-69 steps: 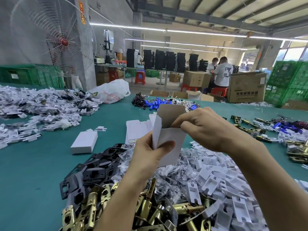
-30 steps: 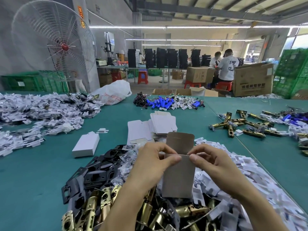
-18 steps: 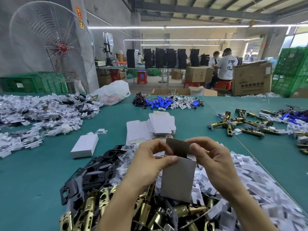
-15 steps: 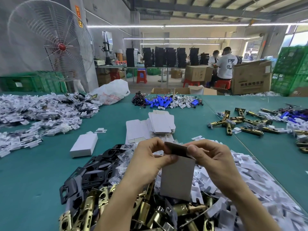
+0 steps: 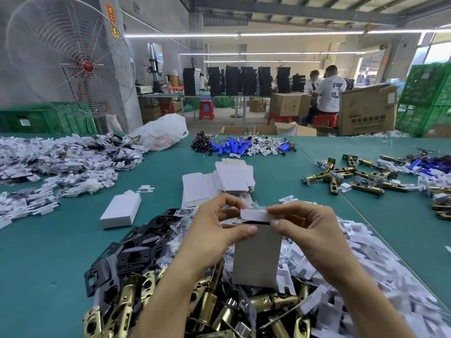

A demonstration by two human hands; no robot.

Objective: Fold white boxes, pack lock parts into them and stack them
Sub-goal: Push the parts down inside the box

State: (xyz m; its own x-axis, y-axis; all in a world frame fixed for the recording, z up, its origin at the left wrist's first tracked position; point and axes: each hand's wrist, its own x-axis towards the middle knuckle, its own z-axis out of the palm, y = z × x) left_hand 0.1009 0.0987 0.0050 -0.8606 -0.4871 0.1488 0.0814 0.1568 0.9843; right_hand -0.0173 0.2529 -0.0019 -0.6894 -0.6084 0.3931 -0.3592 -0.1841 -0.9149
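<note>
Teal tabletop [image 5: 36, 264] carries heaps of brass latches [image 5: 207, 311], black plates [image 5: 136, 250] and white plastic pieces [image 5: 366, 276]. Above them stands a white box [image 5: 256, 257], upright, pinched at its top by the left hand [image 5: 214, 237] and right hand [image 5: 310, 235], whose fingers curl on its nearly closed lid flap [image 5: 253, 214].

Print shows on the cardboard box [image 5: 368, 119], plastic bag [image 5: 161, 134] and pillar sign [image 5: 111, 17] — none of it legible.
</note>
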